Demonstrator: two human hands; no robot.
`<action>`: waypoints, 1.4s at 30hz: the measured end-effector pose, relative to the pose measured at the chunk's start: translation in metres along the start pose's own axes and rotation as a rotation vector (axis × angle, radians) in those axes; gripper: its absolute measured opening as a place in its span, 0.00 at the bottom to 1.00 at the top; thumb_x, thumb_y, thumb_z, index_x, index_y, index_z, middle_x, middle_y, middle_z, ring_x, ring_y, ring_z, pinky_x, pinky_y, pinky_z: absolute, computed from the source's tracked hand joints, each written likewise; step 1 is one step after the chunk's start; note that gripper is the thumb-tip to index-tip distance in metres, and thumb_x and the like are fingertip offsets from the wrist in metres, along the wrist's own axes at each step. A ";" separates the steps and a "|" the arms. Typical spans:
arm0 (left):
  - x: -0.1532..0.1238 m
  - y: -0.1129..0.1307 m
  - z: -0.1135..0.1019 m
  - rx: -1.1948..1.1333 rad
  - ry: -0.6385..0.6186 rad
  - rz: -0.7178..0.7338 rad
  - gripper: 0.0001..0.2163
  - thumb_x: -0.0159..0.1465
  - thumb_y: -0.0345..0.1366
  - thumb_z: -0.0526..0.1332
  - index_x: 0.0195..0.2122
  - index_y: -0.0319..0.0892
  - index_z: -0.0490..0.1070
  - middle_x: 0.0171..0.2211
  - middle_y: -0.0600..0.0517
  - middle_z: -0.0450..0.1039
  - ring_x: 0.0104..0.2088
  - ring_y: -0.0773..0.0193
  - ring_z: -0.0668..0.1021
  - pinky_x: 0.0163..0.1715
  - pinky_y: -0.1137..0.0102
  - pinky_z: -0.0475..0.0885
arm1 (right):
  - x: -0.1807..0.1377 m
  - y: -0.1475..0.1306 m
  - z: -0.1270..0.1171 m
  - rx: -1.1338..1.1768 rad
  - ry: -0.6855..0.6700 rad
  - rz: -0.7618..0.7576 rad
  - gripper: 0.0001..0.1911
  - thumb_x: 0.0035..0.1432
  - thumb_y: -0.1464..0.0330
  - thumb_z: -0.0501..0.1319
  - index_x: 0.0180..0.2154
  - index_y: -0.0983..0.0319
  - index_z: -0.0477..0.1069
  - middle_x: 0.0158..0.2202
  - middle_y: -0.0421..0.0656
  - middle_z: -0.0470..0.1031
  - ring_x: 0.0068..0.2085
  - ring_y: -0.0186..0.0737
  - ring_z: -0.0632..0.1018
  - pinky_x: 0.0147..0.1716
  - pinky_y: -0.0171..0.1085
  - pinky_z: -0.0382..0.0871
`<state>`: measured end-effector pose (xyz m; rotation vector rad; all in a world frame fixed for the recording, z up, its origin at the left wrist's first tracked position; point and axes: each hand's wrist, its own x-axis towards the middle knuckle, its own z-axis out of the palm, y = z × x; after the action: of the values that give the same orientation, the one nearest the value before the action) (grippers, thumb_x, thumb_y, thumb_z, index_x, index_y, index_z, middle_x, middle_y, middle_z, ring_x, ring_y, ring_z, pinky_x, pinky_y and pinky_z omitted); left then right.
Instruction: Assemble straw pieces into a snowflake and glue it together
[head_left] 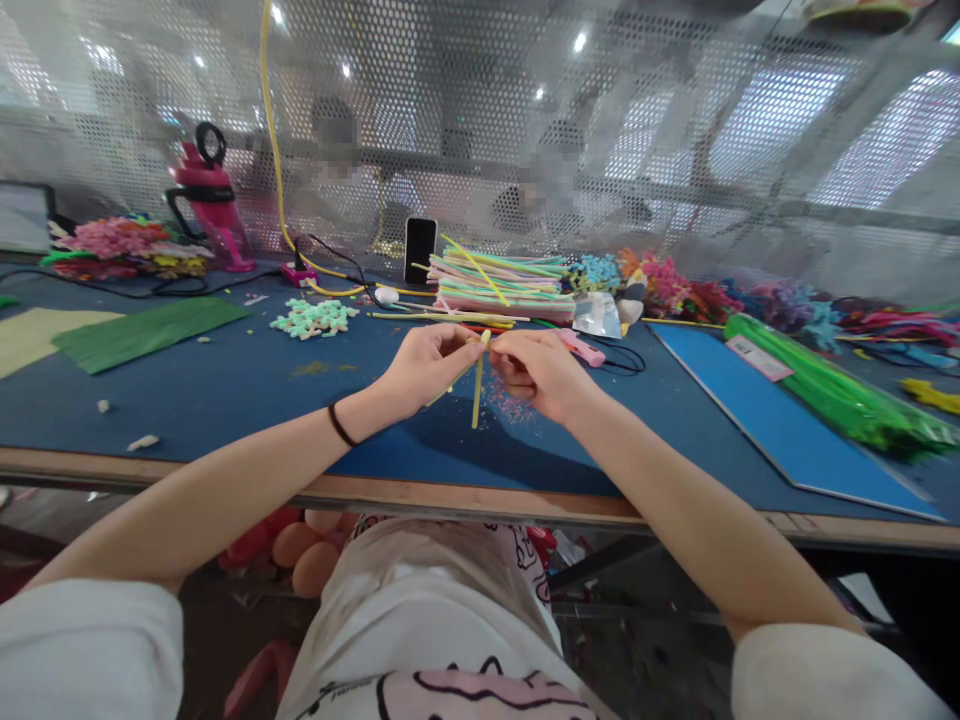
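Between my fingertips, above the middle of the table, is a yellow pipe cleaner (477, 395). One straight end hangs down toward the tabletop, and a small bent loop shows at the top. My left hand (439, 368) pinches it from the left with thumb and forefinger. From the other side my right hand (541, 370) grips near the loop, its remaining fingers curled in. Part of a second yellow strand shows under my left fingers. Just behind my hands lies a stack of pastel pipe cleaners (495, 285). Mint-green shaped pieces (313, 318) sit to the left.
A phone (420, 250) stands upright at the back, left of the stack. A pink bottle (214, 215) is at the back left. Green sheets (150, 330) lie at left. On the right are a blue board (780, 420) and a bagged green bundle (832, 385). A perforated metal screen (480, 100) rises behind.
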<state>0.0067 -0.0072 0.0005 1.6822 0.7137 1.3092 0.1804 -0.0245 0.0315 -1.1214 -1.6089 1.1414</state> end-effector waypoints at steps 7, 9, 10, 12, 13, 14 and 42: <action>0.002 0.001 -0.004 0.088 -0.064 -0.144 0.16 0.58 0.49 0.65 0.30 0.39 0.73 0.22 0.57 0.65 0.21 0.73 0.61 0.21 0.73 0.53 | 0.006 0.005 -0.016 0.030 -0.083 0.070 0.17 0.60 0.54 0.62 0.31 0.61 0.70 0.22 0.36 0.61 0.19 0.28 0.56 0.15 0.32 0.45; 0.001 0.005 -0.006 0.123 -0.101 -0.188 0.15 0.58 0.48 0.64 0.28 0.40 0.72 0.21 0.58 0.62 0.21 0.73 0.60 0.21 0.73 0.52 | 0.006 0.006 -0.020 -0.146 -0.069 -0.156 0.17 0.63 0.53 0.60 0.34 0.61 0.72 0.24 0.36 0.63 0.21 0.29 0.60 0.17 0.32 0.49; 0.001 0.007 -0.006 0.146 -0.122 -0.204 0.15 0.58 0.47 0.64 0.27 0.39 0.72 0.20 0.58 0.61 0.21 0.73 0.59 0.21 0.72 0.51 | 0.005 0.006 -0.022 -0.230 -0.074 -0.253 0.16 0.64 0.55 0.60 0.35 0.61 0.72 0.25 0.37 0.64 0.22 0.29 0.61 0.19 0.32 0.51; 0.000 0.011 -0.006 0.191 -0.169 -0.226 0.14 0.58 0.46 0.63 0.26 0.39 0.72 0.20 0.59 0.59 0.21 0.73 0.57 0.22 0.72 0.50 | 0.005 0.007 -0.024 -0.362 -0.101 -0.395 0.13 0.64 0.59 0.60 0.34 0.62 0.72 0.27 0.38 0.67 0.25 0.30 0.63 0.22 0.32 0.54; 0.000 0.012 -0.006 0.210 -0.189 -0.232 0.14 0.58 0.46 0.62 0.26 0.39 0.72 0.19 0.59 0.58 0.21 0.73 0.56 0.22 0.72 0.49 | 0.005 0.006 -0.025 -0.413 -0.118 -0.446 0.11 0.64 0.61 0.60 0.34 0.62 0.72 0.28 0.39 0.68 0.26 0.31 0.65 0.24 0.32 0.56; 0.000 0.013 -0.006 0.225 -0.206 -0.236 0.14 0.58 0.46 0.62 0.25 0.39 0.71 0.19 0.59 0.57 0.21 0.73 0.56 0.22 0.72 0.49 | 0.005 0.006 -0.026 -0.457 -0.139 -0.488 0.10 0.63 0.63 0.60 0.33 0.62 0.71 0.28 0.39 0.69 0.27 0.31 0.66 0.25 0.33 0.57; 0.002 0.000 -0.006 -0.197 0.029 -0.289 0.15 0.53 0.46 0.74 0.34 0.41 0.80 0.23 0.56 0.68 0.22 0.74 0.64 0.17 0.77 0.58 | 0.003 0.011 -0.008 -0.153 -0.153 -0.049 0.19 0.50 0.54 0.73 0.26 0.64 0.77 0.24 0.40 0.75 0.23 0.29 0.68 0.25 0.33 0.59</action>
<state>0.0014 -0.0036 0.0025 1.3503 0.7854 1.1600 0.1898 -0.0182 0.0233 -1.1072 -1.8586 1.1100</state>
